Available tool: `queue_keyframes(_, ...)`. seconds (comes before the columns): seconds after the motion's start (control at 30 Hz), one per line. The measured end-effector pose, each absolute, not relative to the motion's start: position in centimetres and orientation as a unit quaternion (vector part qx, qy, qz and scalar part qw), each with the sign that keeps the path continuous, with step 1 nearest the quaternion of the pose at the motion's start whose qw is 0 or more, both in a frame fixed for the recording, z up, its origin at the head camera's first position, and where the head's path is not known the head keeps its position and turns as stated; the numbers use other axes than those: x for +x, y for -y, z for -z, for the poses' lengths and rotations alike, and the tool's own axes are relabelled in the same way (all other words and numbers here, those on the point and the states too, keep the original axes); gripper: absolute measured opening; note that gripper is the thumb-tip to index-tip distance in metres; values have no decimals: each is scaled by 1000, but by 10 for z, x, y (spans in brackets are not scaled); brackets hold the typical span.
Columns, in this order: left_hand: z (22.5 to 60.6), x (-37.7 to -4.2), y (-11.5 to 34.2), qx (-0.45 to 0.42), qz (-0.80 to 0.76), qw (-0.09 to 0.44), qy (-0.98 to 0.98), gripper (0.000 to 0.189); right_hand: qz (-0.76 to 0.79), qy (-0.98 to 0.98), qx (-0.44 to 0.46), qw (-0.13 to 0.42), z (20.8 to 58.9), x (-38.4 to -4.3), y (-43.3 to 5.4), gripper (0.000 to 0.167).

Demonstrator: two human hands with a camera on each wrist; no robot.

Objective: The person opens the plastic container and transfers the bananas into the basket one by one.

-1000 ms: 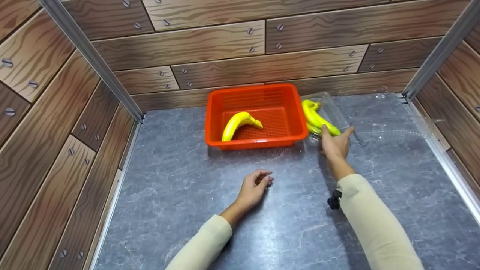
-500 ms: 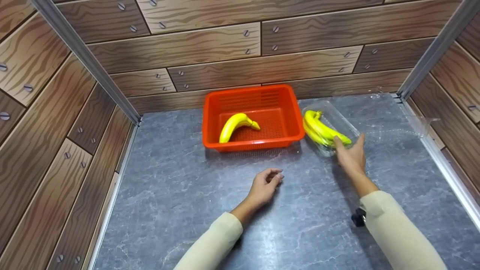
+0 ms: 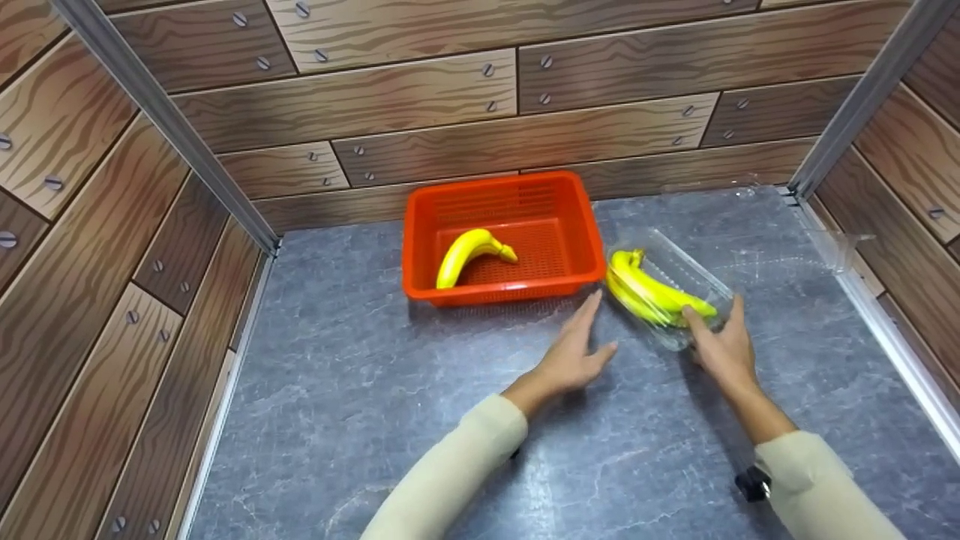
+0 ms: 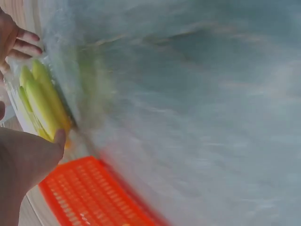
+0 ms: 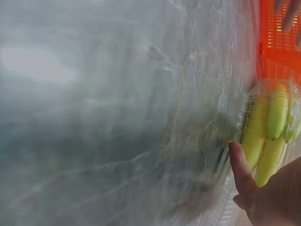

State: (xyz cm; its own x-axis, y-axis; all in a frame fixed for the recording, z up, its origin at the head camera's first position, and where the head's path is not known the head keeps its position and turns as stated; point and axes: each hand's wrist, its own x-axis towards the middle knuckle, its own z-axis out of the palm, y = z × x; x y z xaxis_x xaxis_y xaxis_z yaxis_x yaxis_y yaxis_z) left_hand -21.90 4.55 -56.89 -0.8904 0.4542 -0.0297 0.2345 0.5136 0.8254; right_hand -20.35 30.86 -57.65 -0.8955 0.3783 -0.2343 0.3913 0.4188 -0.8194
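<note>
A clear plastic tray with a bunch of yellow bananas inside lies at an angle right of the orange-red basket. My right hand grips its near right end, thumb over the near side and fingers at the far side. Left of the tray, my left hand reaches forward with fingers straight and thumb spread, holding nothing; its fingertips are just below the basket's front right corner. In the left wrist view the bunch shows between both hands. One single banana rests inside the basket.
Another thin clear plastic piece lies to the right, near the metal rail. Wood-patterned walls enclose the grey marbled table at the back and sides. The basket stands close to the back wall.
The right hand has drawn the tray with the bananas nearer and to the right, away from the back wall. The left hand has moved right and forward, its curled fingers straightening.
</note>
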Motion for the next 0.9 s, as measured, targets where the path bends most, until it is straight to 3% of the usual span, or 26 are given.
queue_keyframes(0.2, 559, -236, -75, 164, -444, 133, -871, 86, 477, -853, 211, 16, 574, -186, -316, 108)
queue_keyframes(0.43, 559, -248, -95, 110, -451, 108, -879, 77, 470, -864, 179, 25, 573, -169, -330, 110)
queue_keyframes(0.7, 566, -253, -100, 69, -452, 97, -884, 67, 480, -866, 114, 84, 569, -164, -350, 106)
queue_keyframes(0.9, 570, -255, -96, 58, -496, 120, -858, 72, 481, -862, 78, 138, 562, -173, -360, 104)
